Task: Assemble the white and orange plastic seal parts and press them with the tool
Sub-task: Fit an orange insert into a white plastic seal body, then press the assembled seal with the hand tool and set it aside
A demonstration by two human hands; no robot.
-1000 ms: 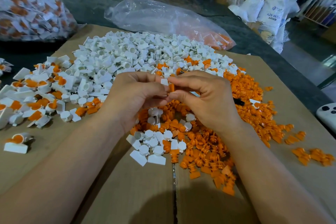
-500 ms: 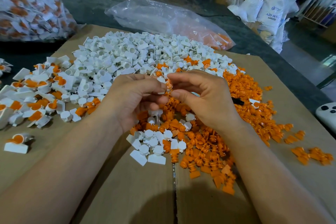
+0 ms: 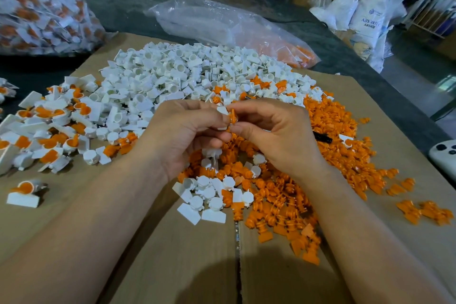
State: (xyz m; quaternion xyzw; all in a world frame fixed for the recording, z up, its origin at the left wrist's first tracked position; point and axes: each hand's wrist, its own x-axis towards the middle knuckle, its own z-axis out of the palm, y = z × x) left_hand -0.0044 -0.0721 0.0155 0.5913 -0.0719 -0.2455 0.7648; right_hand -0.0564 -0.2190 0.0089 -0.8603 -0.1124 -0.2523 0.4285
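My left hand (image 3: 182,133) pinches a small white seal part (image 3: 222,110) above the middle of the cardboard. My right hand (image 3: 276,131) pinches an orange seal part (image 3: 232,116) and holds it against the white one, fingertips of both hands meeting. A big heap of loose white parts (image 3: 187,74) lies behind the hands. A spread of loose orange parts (image 3: 328,136) lies to the right and below the hands. Joined white-and-orange seals (image 3: 49,126) are piled at the left. A black tool (image 3: 323,138) pokes out from behind my right hand, mostly hidden.
Flattened cardboard (image 3: 172,266) covers the dark table. A clear bag of finished seals (image 3: 37,7) stands at the far left, a clear plastic bag (image 3: 222,24) with some orange parts lies behind the heaps. A white device (image 3: 444,158) sits at the right edge. Sacks and boxes stand beyond.
Both hands stay together at the same spot. The orange part in my right hand has turned and now shows more against the white part.
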